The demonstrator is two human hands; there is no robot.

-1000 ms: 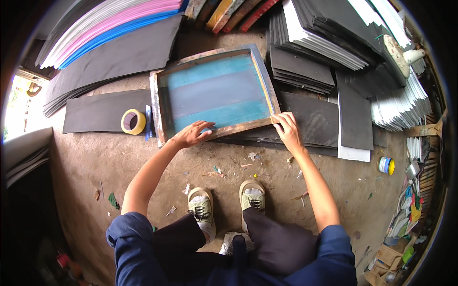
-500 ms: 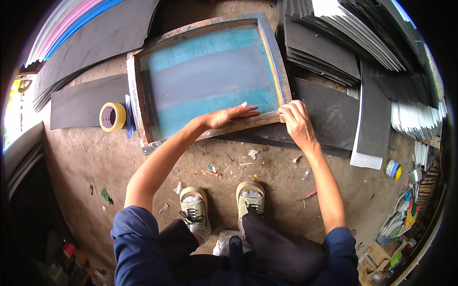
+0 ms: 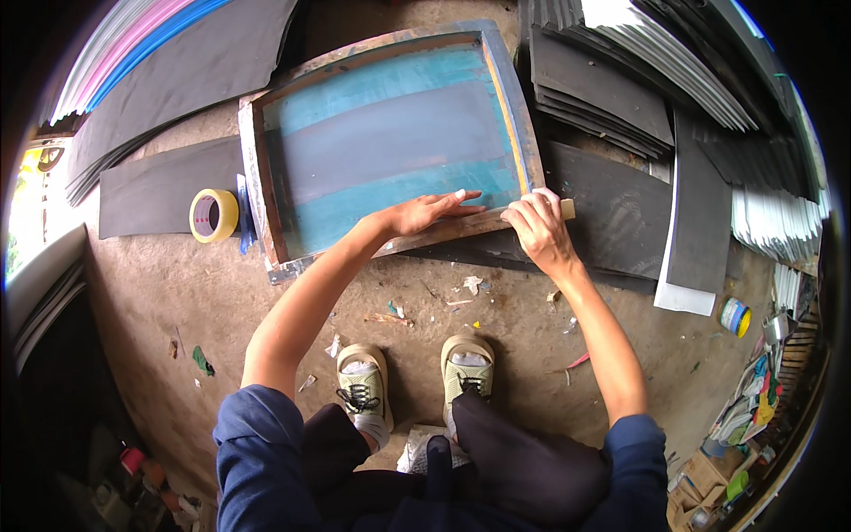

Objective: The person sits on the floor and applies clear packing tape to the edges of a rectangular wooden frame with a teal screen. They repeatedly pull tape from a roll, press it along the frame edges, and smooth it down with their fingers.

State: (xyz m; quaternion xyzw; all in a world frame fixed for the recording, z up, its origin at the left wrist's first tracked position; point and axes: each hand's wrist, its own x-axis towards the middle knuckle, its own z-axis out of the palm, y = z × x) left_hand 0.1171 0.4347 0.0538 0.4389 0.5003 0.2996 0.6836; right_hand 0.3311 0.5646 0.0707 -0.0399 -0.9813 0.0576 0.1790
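Wood-framed mesh screen [image 3: 390,133] lies slightly skewed in front of the person, partly over blk sheets [image 3: 612,208] on the floor [image 3: 177,293]. Mesh is teal w/ a broad grey-blue band across the mid; yellow strip [image 3: 503,115] runs along inner R side.

L hand [image 3: 430,213] flat on the near rail, fingers straight & held together, pointing R. R hand [image 3: 539,226] at near R corner, fingers bent & bunched; can't tell exactly what's pinched. Short tan strip [image 3: 567,209] sticks out just R of it.

Just L of frame: blue strip [image 3: 246,217], then yellowish tape roll [image 3: 230,218] beside it, nr the edge of a long blk sheet [image 3: 146,195]. Upper L: blk sheet stack [image 3: 177,84] w/ pink, blue & pale sheets [image 3: 133,53] beyond. Upper R: more stacked blk sheets [image 3: 603,93], plus white-edged stack [image 3: 773,222] farther R.

Small blue-and-white jar [image 3: 735,316] w/ yellow end, lower R. Light shoes [image 3: 370,386] nr bottom, small scraps [image 3: 390,317] btwn them & frame.
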